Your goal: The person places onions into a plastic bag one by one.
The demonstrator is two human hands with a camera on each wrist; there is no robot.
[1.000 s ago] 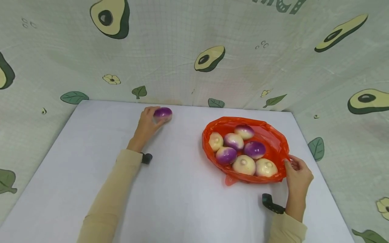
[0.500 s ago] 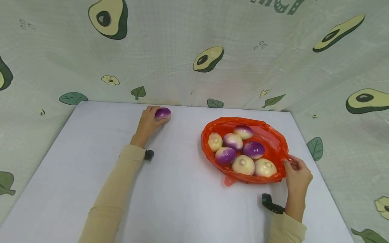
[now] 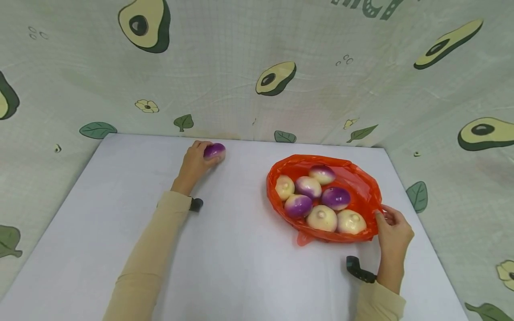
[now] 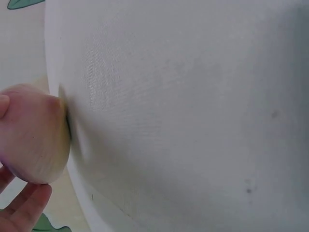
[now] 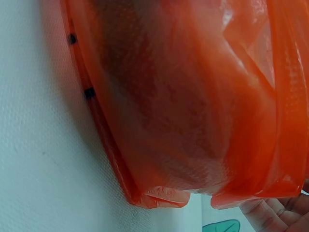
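Note:
My left hand [image 3: 194, 161] grips a glossy purple-and-white turnip [image 3: 214, 150] near the back edge of the table. In the left wrist view the pale side of this turnip [image 4: 36, 137] faces the camera, fingers around it, its end touching or very close to the white surface. At the right, my right hand [image 3: 395, 232] pinches the rim of an open red plastic bag [image 3: 363, 185] between thumb and fingers. Several more turnips [image 3: 308, 186] lie inside, some purple side up, others pale side up. The right wrist view is mostly filled by the bag's outer wall [image 5: 169, 111].
A white-covered table [image 3: 241, 258] lies under everything, with a stretch of bare surface between the held turnip and the bag. Behind it hangs a pale cloth [image 3: 225, 67] printed with avocados and leaves. Each wrist wears a dark strap with a camera [image 3: 359, 269].
My left forearm has shifted slightly to the right and forward, while the turnip in that hand has hardly moved. My right hand and the bag stay where they were.

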